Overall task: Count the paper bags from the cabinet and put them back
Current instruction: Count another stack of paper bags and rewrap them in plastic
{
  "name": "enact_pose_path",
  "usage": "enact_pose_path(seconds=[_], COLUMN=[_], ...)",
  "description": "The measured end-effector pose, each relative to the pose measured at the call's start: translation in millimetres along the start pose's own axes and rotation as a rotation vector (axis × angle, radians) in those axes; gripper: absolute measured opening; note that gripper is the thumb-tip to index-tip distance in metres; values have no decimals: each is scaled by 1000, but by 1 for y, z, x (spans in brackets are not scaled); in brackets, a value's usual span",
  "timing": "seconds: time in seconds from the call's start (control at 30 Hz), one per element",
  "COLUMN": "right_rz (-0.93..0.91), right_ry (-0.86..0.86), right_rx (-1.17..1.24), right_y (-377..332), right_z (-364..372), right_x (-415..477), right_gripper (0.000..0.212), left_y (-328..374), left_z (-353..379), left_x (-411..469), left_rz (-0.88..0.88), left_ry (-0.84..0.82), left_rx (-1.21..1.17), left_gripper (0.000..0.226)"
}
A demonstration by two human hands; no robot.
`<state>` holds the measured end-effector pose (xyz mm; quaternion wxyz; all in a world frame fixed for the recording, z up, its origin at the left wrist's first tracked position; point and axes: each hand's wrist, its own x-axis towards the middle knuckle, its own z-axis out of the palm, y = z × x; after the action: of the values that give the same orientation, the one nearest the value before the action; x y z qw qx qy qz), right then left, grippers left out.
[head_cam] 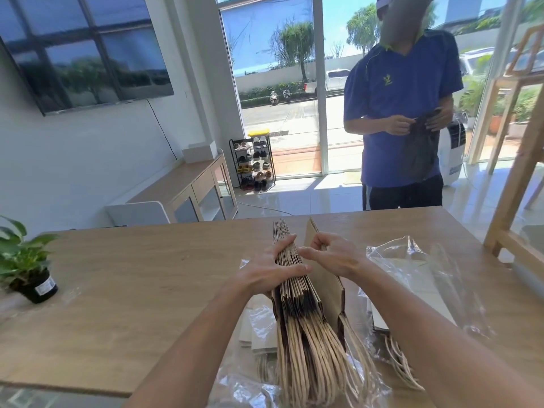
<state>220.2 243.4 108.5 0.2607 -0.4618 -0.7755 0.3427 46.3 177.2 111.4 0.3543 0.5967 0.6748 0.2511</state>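
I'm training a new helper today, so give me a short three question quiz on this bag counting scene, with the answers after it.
1. True or false: the left grip is wrapped around the stack of paper bags.
2. Which end of the table holds the potted plant, seen from the camera: A left, B right, C middle?
3. Fill in: the right grip pinches one ___ and holds it apart from the stack.
Key: 1 true; 2 A; 3 bag.
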Motion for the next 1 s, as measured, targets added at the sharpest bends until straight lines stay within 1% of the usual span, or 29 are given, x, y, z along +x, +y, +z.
enact_pose_path(seconds=[0.1,0.23,0.4,0.63,0.77,0.87,0.93,1.0], right_rz=[7,16,15,34,45,13,18,34], right_ry=[-19,-2,-17,-12,7,-7,-21,-13], right_rx=[8,9,1,67,141,107,84,76], right_y=[1,0,0,4,3,0,-3,-3], right_z=[-1,-2,-1,4,6,10,11,12], right_x=[-1,-3,-1,-1,-3,0,-1,0], right_gripper=[41,43,40,15,20,23,29,29], left_y=[1,4,7,7,8,7,6,3], left_z=[0,-1,0,-2,-3,-2,-2,-2], left_x=[0,-4,-8,-14,-15,-13,-11,-9], left_rz=[-2,-9,-17,-7,7,-1,-1,-1], left_ry=[-5,10,9,26,30,27,20,10], left_rx=[-11,2,10,-37,-5,4,1,-2], left_gripper=[98,87,85,81,82,84,87,90])
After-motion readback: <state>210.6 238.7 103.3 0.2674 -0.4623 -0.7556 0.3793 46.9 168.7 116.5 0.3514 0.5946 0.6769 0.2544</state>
